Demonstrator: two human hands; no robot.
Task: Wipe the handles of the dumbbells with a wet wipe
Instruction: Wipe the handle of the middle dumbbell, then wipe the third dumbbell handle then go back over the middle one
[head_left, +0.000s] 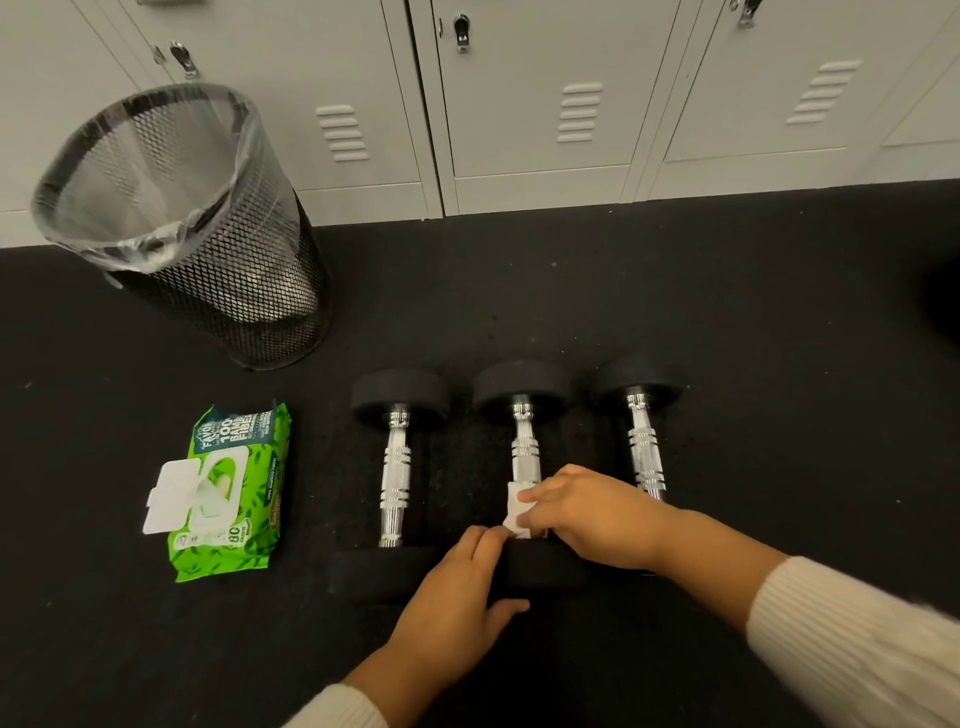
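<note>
Lower centre, three dumbbells on the floor. Left dumbbell (396, 467): handle bare. Left hand (457, 587): grip closed on the middle dumbbell (524, 447) head, steadying. Right hand (592, 514): grip pinches the wipe (514, 506) around its lower handle. Right dumbbell (644, 452): unwiped, judged. Wiping seems midway. Narrow floor gaps between handles; open floor right.

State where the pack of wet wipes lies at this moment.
In the head view, the pack of wet wipes lies on the black floor, lid open, left of the three dumbbells, nearest the leftmost dumbbell and in front of the mesh bin.
</note>
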